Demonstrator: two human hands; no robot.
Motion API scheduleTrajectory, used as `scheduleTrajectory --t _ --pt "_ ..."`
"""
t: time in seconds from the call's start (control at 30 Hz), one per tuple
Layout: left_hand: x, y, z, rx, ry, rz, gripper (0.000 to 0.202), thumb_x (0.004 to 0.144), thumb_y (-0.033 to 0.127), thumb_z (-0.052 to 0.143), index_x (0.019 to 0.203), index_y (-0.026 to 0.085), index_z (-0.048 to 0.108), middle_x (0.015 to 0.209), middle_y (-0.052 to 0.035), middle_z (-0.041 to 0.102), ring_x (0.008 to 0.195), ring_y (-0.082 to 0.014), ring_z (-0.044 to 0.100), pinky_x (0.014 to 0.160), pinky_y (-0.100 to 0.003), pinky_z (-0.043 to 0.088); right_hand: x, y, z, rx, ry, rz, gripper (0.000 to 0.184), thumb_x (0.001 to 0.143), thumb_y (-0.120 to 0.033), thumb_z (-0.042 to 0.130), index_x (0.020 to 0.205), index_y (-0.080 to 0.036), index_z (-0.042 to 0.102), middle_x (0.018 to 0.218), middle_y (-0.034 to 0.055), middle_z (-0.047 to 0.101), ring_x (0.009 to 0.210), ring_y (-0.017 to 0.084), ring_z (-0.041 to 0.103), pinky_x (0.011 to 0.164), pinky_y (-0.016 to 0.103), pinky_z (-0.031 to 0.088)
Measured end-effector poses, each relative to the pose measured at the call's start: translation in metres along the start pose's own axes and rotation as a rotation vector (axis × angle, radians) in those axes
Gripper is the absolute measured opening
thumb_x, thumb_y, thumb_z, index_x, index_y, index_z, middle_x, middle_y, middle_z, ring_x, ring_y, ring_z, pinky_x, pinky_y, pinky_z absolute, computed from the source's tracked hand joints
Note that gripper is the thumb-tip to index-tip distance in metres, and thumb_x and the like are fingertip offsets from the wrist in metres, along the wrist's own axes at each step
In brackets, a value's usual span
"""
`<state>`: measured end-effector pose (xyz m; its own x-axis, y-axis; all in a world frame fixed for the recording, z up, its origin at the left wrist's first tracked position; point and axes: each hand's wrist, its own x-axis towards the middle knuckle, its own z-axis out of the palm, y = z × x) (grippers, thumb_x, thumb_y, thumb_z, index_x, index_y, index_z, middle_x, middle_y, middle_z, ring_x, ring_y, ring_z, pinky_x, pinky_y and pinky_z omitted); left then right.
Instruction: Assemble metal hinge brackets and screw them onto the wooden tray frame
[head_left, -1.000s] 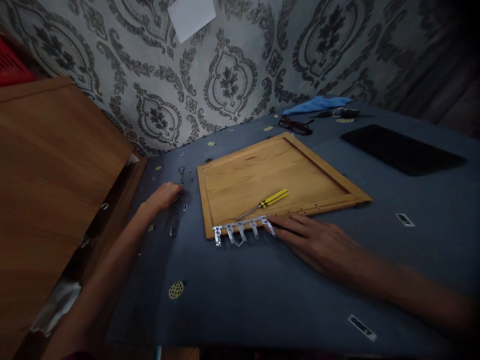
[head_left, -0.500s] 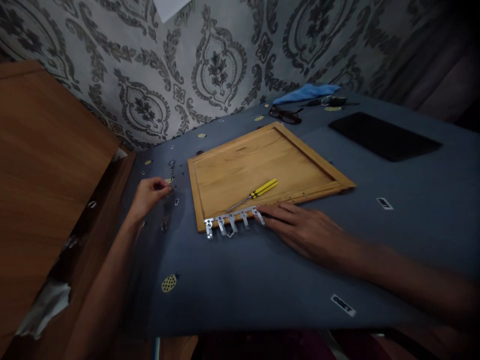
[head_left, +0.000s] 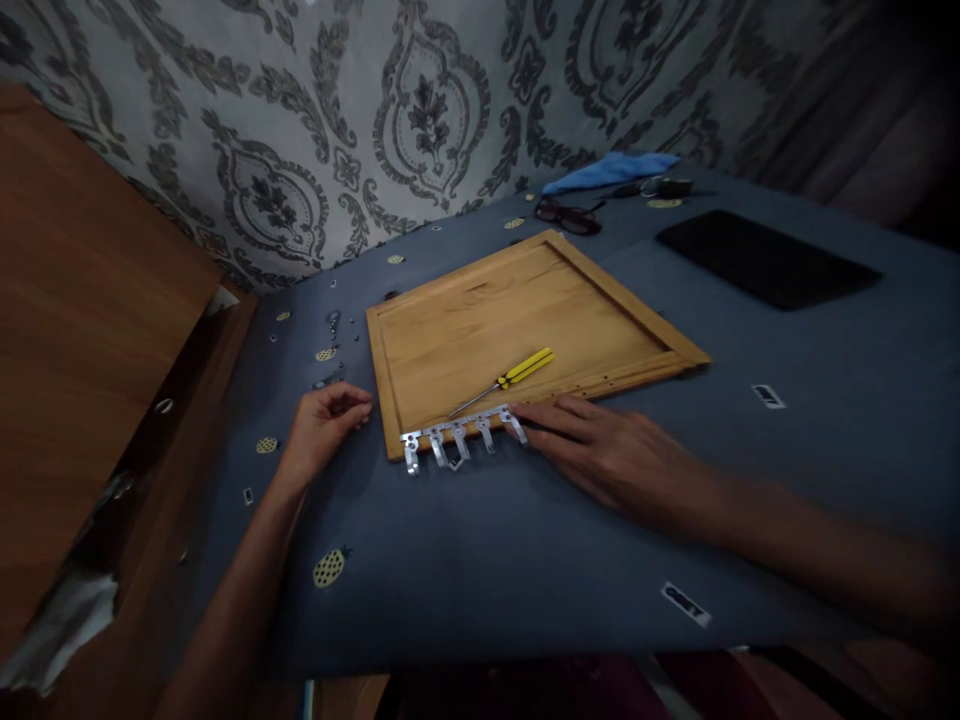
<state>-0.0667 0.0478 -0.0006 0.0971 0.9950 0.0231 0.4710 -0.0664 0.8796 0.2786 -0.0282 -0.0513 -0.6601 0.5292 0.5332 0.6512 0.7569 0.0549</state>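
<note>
A metal hook rail lies along the near edge of a framed wooden panel, its hooks hanging over the edge. My right hand keeps its fingertips on the rail's right end, fingers together and fairly straight. Just left of the panel, my left hand is closed in a pinch above the cloth; whatever it holds is too small to make out. A yellow-handled screwdriver rests on the panel, its tip close behind the rail.
Small metal pieces lie on the grey tablecloth left of the panel. Glasses, a blue cloth and a flat black object are farther back and right. A wooden cabinet borders the left side.
My left hand has moved right and nearer to me, from the small metal pieces to beside the panel. My right hand stays at the rail's end. The view has shifted slightly.
</note>
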Motion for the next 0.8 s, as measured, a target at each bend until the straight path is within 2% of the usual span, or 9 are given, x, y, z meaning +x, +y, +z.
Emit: scheduleTrajectory --t 0.13,0.23,0.3,0.4,0.47,0.57,0.8 --pt "-0.010 0.019 0.010 -0.039 -0.017 0.025 0.027 0.064 0.038 0.088 0.076 0.019 0.074 0.067 -0.0004 0.070 0.060 -0.0135 0.063 0.056 -0.023 0.051 0.001 -0.001 -0.005 0.013 -0.038 0.009 0.035 0.101 -0.005 0.045 0.120 -0.015 0.073 0.130 0.0098 0.078 0.099 0.023 0.071 0.074 0.032 0.062" --pt "-0.016 0.042 0.027 -0.054 -0.059 0.095 0.021 0.069 0.034 0.087 0.078 0.019 0.075 0.072 -0.0010 0.072 0.064 -0.0136 0.065 0.059 -0.023 0.052 0.001 -0.002 -0.008 0.012 -0.058 0.004 0.036 0.097 -0.004 0.048 0.121 -0.014 0.072 0.132 0.0107 0.077 0.100 0.024 0.070 0.076 0.033 0.062" --pt "-0.018 0.058 0.044 -0.037 -0.145 0.176 0.011 0.075 0.029 0.081 0.076 0.019 0.076 0.071 -0.0010 0.072 0.064 -0.0132 0.064 0.059 -0.023 0.050 0.002 -0.002 -0.008 0.028 -0.060 -0.003 0.036 0.094 -0.003 0.051 0.123 -0.013 0.071 0.131 0.0119 0.077 0.098 0.024 0.069 0.074 0.034 0.062" --pt "-0.013 0.074 0.069 0.053 -0.313 0.259 0.007 0.082 0.023 0.074 0.076 0.020 0.074 0.069 0.0003 0.070 0.062 -0.0124 0.063 0.058 -0.023 0.047 0.003 -0.002 -0.008 0.063 -0.070 0.008 0.038 0.092 -0.002 0.053 0.125 -0.013 0.070 0.130 0.0114 0.077 0.096 0.023 0.067 0.071 0.032 0.060" --pt "-0.007 0.078 0.083 0.109 -0.415 0.279 0.008 0.085 0.018 0.069 0.079 0.019 0.073 0.069 0.0005 0.071 0.062 -0.0124 0.063 0.059 -0.023 0.046 0.003 -0.003 -0.009 0.070 -0.082 0.019 0.038 0.093 -0.002 0.052 0.125 -0.013 0.069 0.131 0.0113 0.076 0.096 0.023 0.067 0.072 0.033 0.060" --pt "0.004 0.076 0.096 0.199 -0.469 0.312 0.011 0.086 0.012 0.066 0.082 0.019 0.073 0.071 0.0009 0.072 0.066 -0.0124 0.064 0.063 -0.023 0.045 0.003 -0.002 -0.010 0.077 -0.088 0.021 0.037 0.094 -0.003 0.049 0.123 -0.013 0.070 0.134 0.0124 0.075 0.097 0.023 0.067 0.074 0.034 0.061" --pt "0.017 0.079 0.104 0.377 -0.529 0.401 0.013 0.087 0.009 0.069 0.078 0.019 0.071 0.070 0.0027 0.070 0.065 -0.0113 0.061 0.062 -0.023 0.040 0.001 -0.001 -0.007 0.079 -0.028 0.015 0.030 0.097 -0.005 0.048 0.116 -0.013 0.071 0.128 0.0122 0.077 0.097 0.024 0.068 0.070 0.034 0.060"
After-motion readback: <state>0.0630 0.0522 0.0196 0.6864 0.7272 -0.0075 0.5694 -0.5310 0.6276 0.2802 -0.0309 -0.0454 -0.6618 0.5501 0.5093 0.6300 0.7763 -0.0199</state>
